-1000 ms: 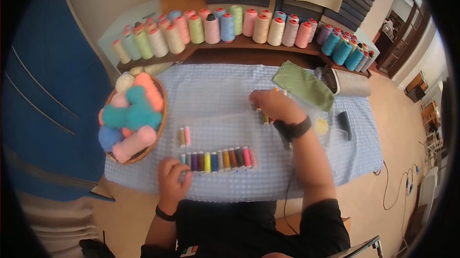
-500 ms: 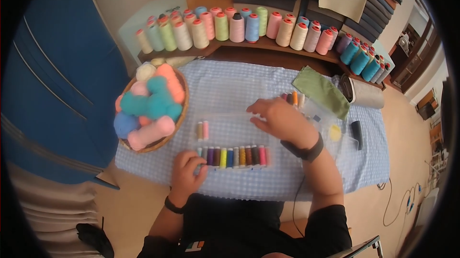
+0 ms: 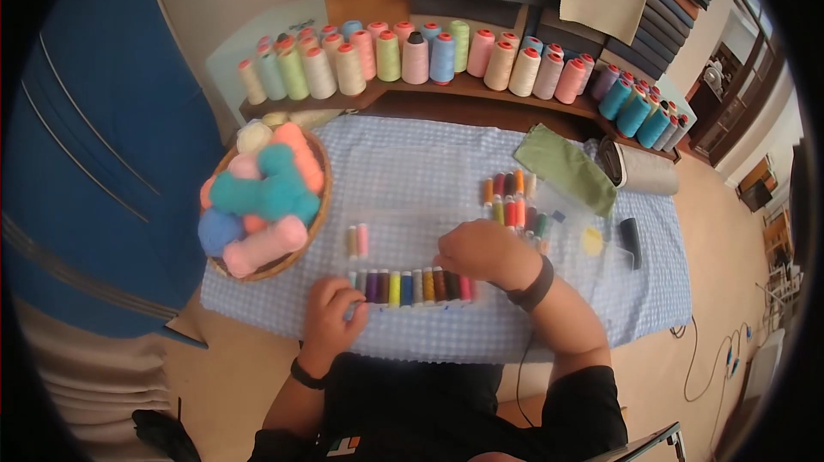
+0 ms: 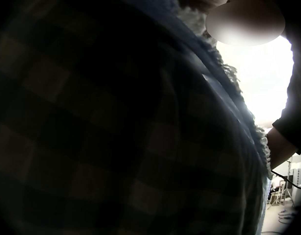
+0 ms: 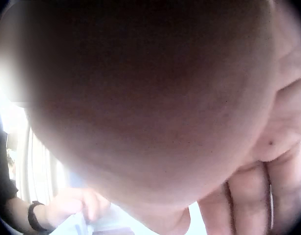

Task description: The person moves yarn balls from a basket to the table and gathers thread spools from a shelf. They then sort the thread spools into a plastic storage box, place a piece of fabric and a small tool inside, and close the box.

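A clear plastic box (image 3: 403, 215) lies on the cloth. Along its near side runs a row of small thread spools (image 3: 395, 288), with a tan spool (image 3: 351, 241) and a pink spool (image 3: 362, 240) behind it. At the row's left end my left hand (image 3: 330, 316) grips the box's near left corner, fingers curled and thumb in front. My right hand (image 3: 487, 252) hovers over the row's right part, fingers pointing down; I cannot tell whether they hold a spool. The right wrist view shows mostly palm and fingers (image 5: 248, 196); the left wrist view is dark, mostly checked cloth (image 4: 116, 122).
More small spools (image 3: 511, 209) stand in a second clear tray right of the box. A basket of yarn (image 3: 318, 213) sits at the left. Green cloth (image 3: 566, 170), a grey fabric roll (image 3: 644, 167) and a dark object (image 3: 630, 243) lie right. Large thread cones (image 3: 442, 58) line the shelf behind.
My right hand has moved from the spools in the right tray, leftward and toward me, to the row in the box. My left hand has stayed at the corner. The camera has shifted.
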A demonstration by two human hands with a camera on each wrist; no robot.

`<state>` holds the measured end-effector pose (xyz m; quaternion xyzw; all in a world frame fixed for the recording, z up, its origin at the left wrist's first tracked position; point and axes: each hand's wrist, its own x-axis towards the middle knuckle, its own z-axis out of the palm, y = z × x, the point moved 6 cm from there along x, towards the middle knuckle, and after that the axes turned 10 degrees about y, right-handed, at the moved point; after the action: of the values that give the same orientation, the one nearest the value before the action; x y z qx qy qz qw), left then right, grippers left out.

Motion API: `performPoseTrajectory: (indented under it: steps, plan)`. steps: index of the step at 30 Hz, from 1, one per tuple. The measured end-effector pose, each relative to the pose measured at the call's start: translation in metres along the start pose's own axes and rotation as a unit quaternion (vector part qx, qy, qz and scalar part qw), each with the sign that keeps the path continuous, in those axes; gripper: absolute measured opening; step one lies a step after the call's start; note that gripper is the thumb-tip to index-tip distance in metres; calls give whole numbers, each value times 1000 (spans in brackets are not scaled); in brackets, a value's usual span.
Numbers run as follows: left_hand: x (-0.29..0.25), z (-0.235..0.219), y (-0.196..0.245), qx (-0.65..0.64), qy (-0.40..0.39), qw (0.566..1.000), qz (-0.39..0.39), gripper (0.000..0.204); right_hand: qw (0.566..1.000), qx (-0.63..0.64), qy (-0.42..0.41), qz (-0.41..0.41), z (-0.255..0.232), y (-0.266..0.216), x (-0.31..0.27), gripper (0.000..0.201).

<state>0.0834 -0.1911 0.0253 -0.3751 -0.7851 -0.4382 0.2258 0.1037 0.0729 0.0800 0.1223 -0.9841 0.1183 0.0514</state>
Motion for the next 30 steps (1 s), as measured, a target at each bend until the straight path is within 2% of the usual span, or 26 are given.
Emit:
performPoseTrajectory:
  steps: [4, 10, 16, 28, 30]
  plan:
    - [1, 0, 1, 1, -2, 1000, 0, 13, 999, -26, -29, 1, 1, -1, -1, 35]
    - [1, 1, 1, 5, -9, 1000, 5, 10, 1000, -19, -8, -11, 13, 3, -4, 34]
    - [-1, 1, -1, 5, -5, 1000, -3, 13, 1000, 12, -10, -27, 3, 2, -6, 27]
    - [0, 2, 1, 9, -11, 1000, 4, 9, 995, 59, -83, -10, -4, -2, -6, 27]
    - [-1, 2, 0, 9, -12, 1000, 4, 9, 991, 101, -90, -2, -1, -3, -6, 20]
